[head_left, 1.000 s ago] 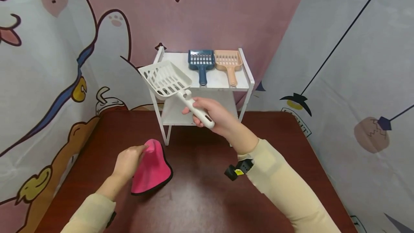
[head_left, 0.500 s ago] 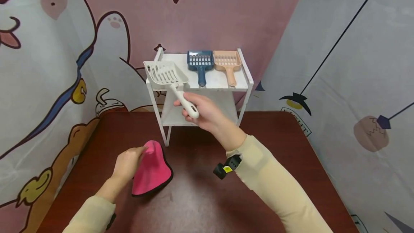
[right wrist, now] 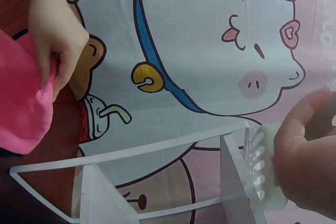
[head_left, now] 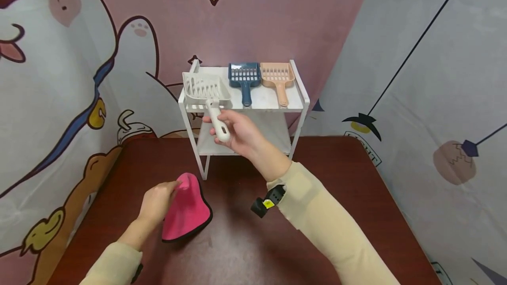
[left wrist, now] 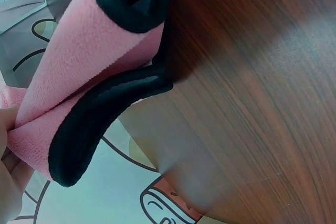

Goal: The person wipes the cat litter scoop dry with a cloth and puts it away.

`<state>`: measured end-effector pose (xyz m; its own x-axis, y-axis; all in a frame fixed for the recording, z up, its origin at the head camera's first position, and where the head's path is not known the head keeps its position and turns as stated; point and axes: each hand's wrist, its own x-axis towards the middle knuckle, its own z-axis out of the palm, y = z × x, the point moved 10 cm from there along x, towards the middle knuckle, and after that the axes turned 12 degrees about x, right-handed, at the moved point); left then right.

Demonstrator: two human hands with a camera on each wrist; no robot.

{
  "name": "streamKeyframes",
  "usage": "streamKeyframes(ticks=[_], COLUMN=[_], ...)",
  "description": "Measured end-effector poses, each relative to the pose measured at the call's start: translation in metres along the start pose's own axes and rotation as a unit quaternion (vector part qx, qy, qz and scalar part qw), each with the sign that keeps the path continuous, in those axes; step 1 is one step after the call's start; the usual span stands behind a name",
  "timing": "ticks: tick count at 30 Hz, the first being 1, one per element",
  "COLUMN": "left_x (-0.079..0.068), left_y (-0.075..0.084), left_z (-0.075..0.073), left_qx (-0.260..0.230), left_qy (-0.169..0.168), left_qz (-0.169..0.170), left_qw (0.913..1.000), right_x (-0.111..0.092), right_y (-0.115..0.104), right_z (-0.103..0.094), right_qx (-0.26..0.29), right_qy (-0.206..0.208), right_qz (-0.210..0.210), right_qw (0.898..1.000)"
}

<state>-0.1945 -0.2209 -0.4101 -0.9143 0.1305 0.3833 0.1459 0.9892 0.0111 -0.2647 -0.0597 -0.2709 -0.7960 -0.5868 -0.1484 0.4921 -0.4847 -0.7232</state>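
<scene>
In the head view my right hand (head_left: 243, 135) grips the handle of a white slotted litter scoop (head_left: 203, 89), its head over the left part of the white shelf's top (head_left: 257, 100). Whether the scoop touches the shelf I cannot tell. My left hand (head_left: 158, 199) pinches the upper end of a pink cloth (head_left: 186, 214) with black edging, which hangs folded above the table. The left wrist view shows the cloth (left wrist: 79, 66) drooping from the fingers. To the right of the white scoop lie a blue litter scoop (head_left: 245, 80) and a peach one (head_left: 279, 78).
The white two-tier shelf stands at the back of a dark red-brown table (head_left: 245, 236). Its lower tier (head_left: 261, 133) is partly behind my right hand. A cartoon-printed backdrop (head_left: 301, 21) rises behind and on both sides of the table.
My right hand has moved the white scoop left and down to the shelf's top, turning its handle more towards me. My left hand and the cloth have stayed nearly still.
</scene>
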Motion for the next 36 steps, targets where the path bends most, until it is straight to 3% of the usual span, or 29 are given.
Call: streamKeyframes(ticks=[11, 16, 21, 27, 36], left_x=[-0.002, -0.003, -0.003, -0.002, -0.003], left_y=[0.000, 0.000, 0.000, -0.001, 0.000], left_z=[0.001, 0.001, -0.001, 0.001, 0.000], left_qx=[-0.002, -0.007, -0.007, -0.003, 0.000], left_qy=[0.001, 0.005, 0.012, 0.009, 0.014], left_qz=[-0.003, -0.003, 0.002, -0.001, -0.001], left_qw=[1.0000, 1.0000, 0.9999, 1.0000, 0.9999], right_x=[0.010, 0.007, 0.001, 0.002, 0.013], right_y=[0.002, 0.002, 0.004, 0.007, 0.003], right_z=[-0.002, 0.001, 0.004, 0.000, 0.003], right_qx=[0.015, 0.011, -0.036, -0.074, -0.046], right_qy=[0.023, -0.013, -0.061, -0.058, -0.044], right_qz=[0.016, 0.025, 0.045, 0.062, 0.049], right_qw=[0.999, 1.000, 0.996, 0.994, 0.997])
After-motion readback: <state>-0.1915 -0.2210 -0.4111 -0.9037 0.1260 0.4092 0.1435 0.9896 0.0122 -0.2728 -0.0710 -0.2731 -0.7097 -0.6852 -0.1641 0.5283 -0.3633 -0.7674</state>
